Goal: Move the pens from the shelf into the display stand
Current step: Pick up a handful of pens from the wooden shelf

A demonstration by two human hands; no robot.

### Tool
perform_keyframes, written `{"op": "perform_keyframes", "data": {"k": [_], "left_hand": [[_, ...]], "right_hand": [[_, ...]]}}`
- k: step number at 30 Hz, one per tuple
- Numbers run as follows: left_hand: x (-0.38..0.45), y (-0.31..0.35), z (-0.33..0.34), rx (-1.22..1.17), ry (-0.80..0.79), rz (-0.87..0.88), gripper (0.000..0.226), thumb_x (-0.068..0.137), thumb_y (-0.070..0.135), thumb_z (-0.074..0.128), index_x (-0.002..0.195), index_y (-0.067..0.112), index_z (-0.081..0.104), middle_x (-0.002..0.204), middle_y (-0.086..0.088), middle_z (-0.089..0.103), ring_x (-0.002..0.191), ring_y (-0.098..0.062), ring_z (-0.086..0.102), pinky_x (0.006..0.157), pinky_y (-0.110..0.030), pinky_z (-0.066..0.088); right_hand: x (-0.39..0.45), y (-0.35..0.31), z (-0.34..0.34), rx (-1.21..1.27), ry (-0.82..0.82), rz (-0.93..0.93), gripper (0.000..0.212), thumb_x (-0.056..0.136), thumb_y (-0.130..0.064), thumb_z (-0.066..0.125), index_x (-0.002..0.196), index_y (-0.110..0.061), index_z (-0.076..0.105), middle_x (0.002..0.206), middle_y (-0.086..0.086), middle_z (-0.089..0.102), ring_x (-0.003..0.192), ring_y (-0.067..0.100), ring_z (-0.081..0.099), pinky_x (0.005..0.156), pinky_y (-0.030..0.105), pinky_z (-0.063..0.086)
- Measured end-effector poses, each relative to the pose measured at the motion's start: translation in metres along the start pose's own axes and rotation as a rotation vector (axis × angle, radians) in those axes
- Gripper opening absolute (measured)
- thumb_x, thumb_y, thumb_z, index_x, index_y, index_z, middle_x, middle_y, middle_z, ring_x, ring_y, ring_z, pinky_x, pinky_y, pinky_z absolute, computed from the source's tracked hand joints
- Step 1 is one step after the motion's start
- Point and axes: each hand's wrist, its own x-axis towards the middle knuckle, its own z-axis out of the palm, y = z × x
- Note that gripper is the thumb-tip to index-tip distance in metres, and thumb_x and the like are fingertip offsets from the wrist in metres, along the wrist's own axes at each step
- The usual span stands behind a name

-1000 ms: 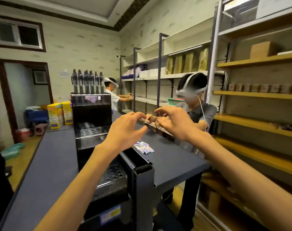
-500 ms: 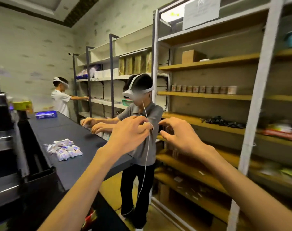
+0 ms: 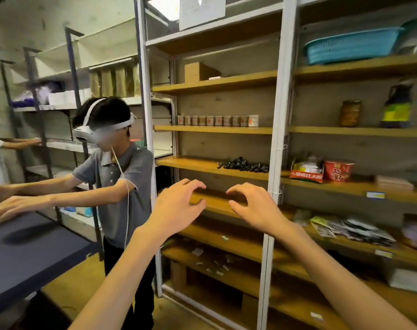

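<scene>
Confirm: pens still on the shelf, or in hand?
On the shelf. The pens lie in a dark pile; both hands, left and right, hold nothing.

I see dim, warm indoor light, with one bright glare patch from a ceiling light (image 3: 166, 5) at top centre. Wide-angle bending curves the shelf posts (image 3: 277, 129), and motion blur smears the left and right edges. Soft shadows sit under each wooden shelf board (image 3: 214, 83); the centre is fairly sharp.

Wooden shelf boards (image 3: 212, 164) (smooth, matt) on painted metal uprights (image 3: 277, 139).
</scene>
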Motion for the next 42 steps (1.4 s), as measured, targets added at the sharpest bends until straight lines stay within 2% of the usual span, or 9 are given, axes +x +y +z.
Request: {"op": "perform_keyframes", "data": {"k": [5,11,20,23,28,33,38,41,42], "left_hand": [[0.043,0.001,0.051,-0.051,-0.033,-0.003,0.034,0.094,0.047,0.058,0.127,0.042,0.056,0.107,0.022,0.052,0.084,-0.003,0.059,0.071,-0.028,0.047],[0.102,-0.017,0.111,-0.059,-0.072,0.009,0.035,0.096,0.046,0.057,0.129,0.039,0.055,0.114,0.018,0.055,0.093,-0.006,0.062,0.078,-0.035,0.054],[0.206,-0.083,0.191,-0.064,-0.099,-0.01,0.039,0.093,0.051,0.059,0.131,0.039,0.056,0.119,0.016,0.056,0.1,-0.007,0.059,0.08,-0.033,0.052],[0.239,-0.106,0.215,-0.075,-0.102,-0.036,0.04,0.091,0.053,0.059,0.129,0.041,0.056,0.119,0.017,0.055,0.098,-0.004,0.06,0.075,-0.029,0.05],[0.291,-0.132,0.254,-0.087,-0.113,-0.035,0.038,0.09,0.053,0.058,0.127,0.045,0.055,0.117,0.02,0.054,0.104,-0.004,0.057,0.072,-0.026,0.044],[0.339,-0.156,0.294,-0.078,-0.113,-0.07,0.04,0.087,0.058,0.055,0.125,0.046,0.055,0.116,0.022,0.055,0.099,0.0,0.055,0.063,-0.014,0.034],[0.386,-0.181,0.334,-0.053,-0.125,-0.063,0.039,0.086,0.059,0.053,0.122,0.046,0.056,0.116,0.019,0.057,0.089,-0.001,0.06,0.063,-0.018,0.039],[0.417,-0.196,0.356,-0.02,-0.112,-0.087,0.033,0.089,0.055,0.056,0.119,0.044,0.058,0.117,0.014,0.061,0.099,-0.005,0.063,0.072,-0.028,0.049],[0.427,-0.2,0.363,-0.006,-0.108,-0.093,0.031,0.09,0.054,0.057,0.118,0.043,0.058,0.116,0.012,0.062,0.096,-0.007,0.064,0.073,-0.029,0.049]], "right_hand": [[0.02,0.058,0.007,-0.016,0.006,0.061,0.031,0.097,-0.037,0.063,0.128,-0.037,0.061,0.122,-0.014,0.061,0.115,0.008,0.056,0.102,0.035,0.05],[0.064,0.125,0.027,-0.03,0.011,0.115,0.033,0.098,-0.036,0.063,0.13,-0.035,0.059,0.124,-0.013,0.061,0.117,0.007,0.055,0.1,0.029,0.047],[0.187,0.198,0.067,-0.057,0.003,0.116,0.036,0.098,-0.035,0.063,0.133,-0.031,0.058,0.131,-0.008,0.06,0.122,0.012,0.055,0.102,0.038,0.051],[0.217,0.22,0.082,-0.04,0.004,0.12,0.035,0.098,-0.035,0.063,0.133,-0.031,0.058,0.13,-0.008,0.06,0.121,0.011,0.055,0.101,0.039,0.051],[0.259,0.261,0.1,-0.043,0.015,0.142,0.033,0.098,-0.034,0.063,0.131,-0.031,0.06,0.127,-0.009,0.062,0.118,0.01,0.057,0.098,0.036,0.053],[0.298,0.301,0.114,-0.036,0.024,0.163,0.031,0.098,-0.034,0.064,0.129,-0.03,0.062,0.124,-0.01,0.063,0.114,0.008,0.058,0.096,0.033,0.053],[0.348,0.335,0.132,0.004,0.043,0.168,0.03,0.098,-0.032,0.063,0.128,-0.03,0.062,0.124,-0.008,0.062,0.114,0.008,0.057,0.098,0.036,0.052],[0.382,0.354,0.141,0.014,0.054,0.153,0.029,0.099,-0.031,0.062,0.128,-0.031,0.062,0.122,-0.01,0.061,0.113,0.007,0.056,0.098,0.032,0.05],[0.393,0.36,0.143,0.018,0.065,0.144,0.029,0.099,-0.031,0.062,0.128,-0.031,0.062,0.121,-0.01,0.062,0.113,0.007,0.056,0.097,0.03,0.049]]}}
